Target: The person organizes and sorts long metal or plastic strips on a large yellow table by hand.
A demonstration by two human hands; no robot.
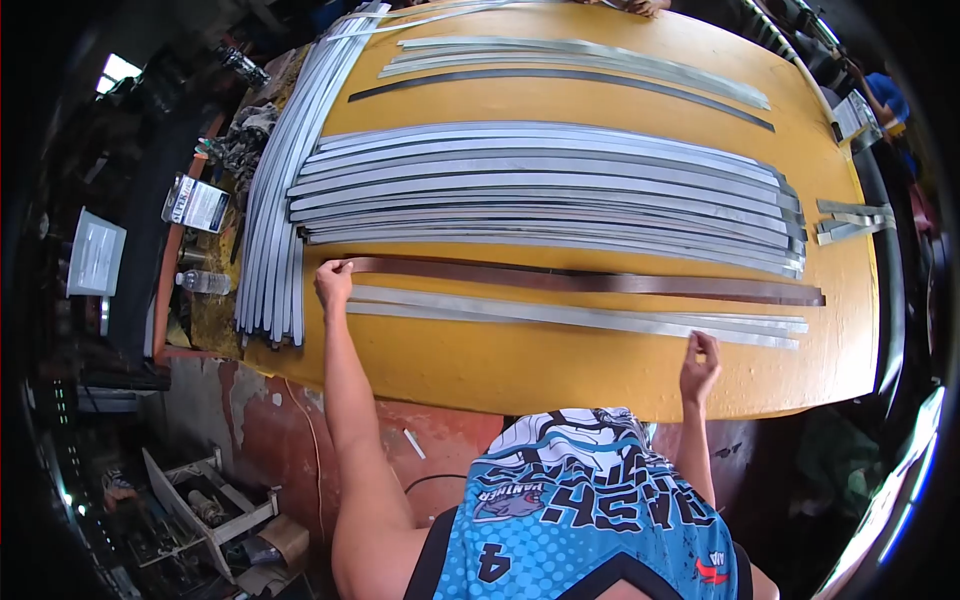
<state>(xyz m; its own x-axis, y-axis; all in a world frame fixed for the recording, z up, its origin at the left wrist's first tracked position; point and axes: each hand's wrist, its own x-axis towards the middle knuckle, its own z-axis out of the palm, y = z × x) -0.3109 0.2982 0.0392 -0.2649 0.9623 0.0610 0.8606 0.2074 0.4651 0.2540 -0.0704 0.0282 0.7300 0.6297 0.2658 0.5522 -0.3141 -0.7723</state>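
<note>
A long brown strip [500, 273] lies across the yellow table, and my left hand [335, 280] pinches its left end. Just below it, several pale grey strips [560, 312] lie in a loose, slightly fanned bundle. My right hand [700, 362] is at the lower edge of these grey strips near their right part, with fingers pressed together; whether they grip a strip is too small to make out. Above the brown strip spreads a wide bundle of grey strips [540, 185], laid side by side.
The yellow table [500, 385] also bears a long stack of strips [290, 190] at left, strips [590, 62] at the far side and short pieces [850, 220] at right. A can [200, 204] and plastic bottle [205, 282] stand left. Another person's hands [642, 6] show at top.
</note>
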